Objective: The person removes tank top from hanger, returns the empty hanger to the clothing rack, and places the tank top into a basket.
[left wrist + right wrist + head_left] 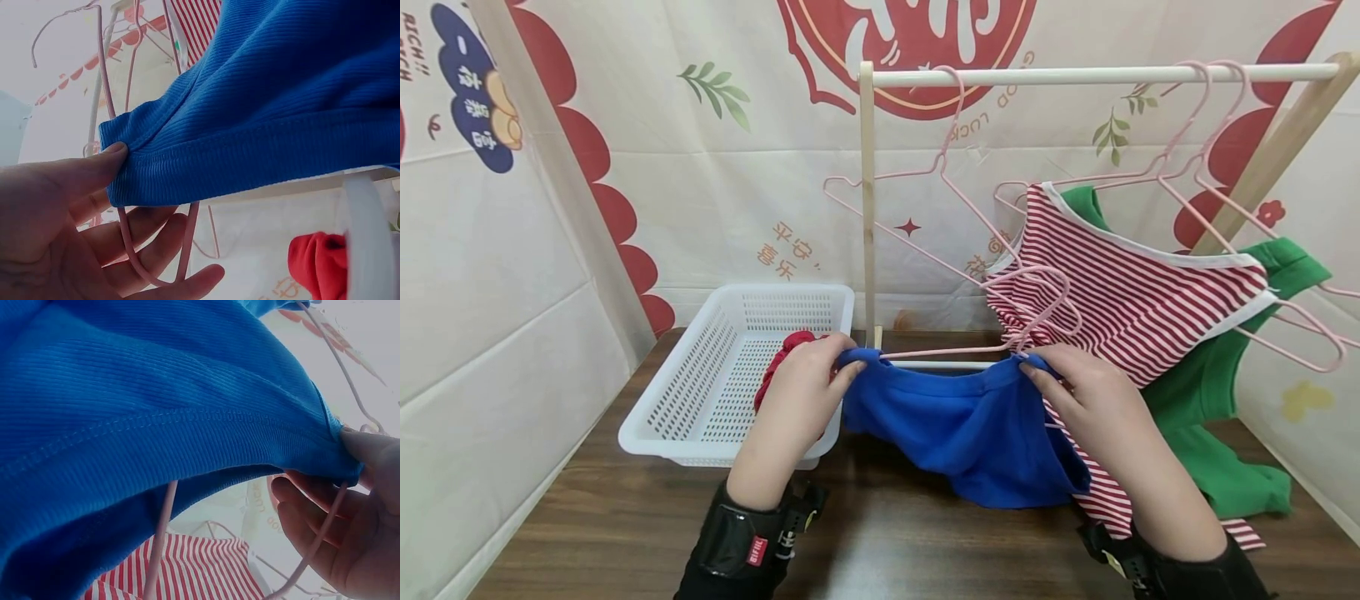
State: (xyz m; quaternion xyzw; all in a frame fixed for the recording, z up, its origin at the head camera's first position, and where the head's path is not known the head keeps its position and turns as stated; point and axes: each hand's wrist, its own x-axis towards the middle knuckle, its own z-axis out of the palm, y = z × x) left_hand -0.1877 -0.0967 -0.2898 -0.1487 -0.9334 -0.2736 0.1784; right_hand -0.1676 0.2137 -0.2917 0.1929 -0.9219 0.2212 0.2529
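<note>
A blue ribbed garment [958, 429] hangs between both hands, its banded edge uppermost in the head view. My left hand [797, 383] pinches its left corner between thumb and fingers. At the right corner, my right hand [1093, 396] does the same. A pink hanger [910, 243] hooks over the rack bar in front of me. Its looped end passes behind the garment's corner, beside the left fingers, in the left wrist view. In the right wrist view, pink hanger wire [315, 544] also runs from the blue corner across the right hand.
A white perforated basket [658, 421] with a red cloth [790, 342] stands left on the wooden table [587, 517]. The rack bar [1075, 77] spans the back. A red-striped top [1120, 292] and a green garment [1202, 383] hang on pink hangers at right.
</note>
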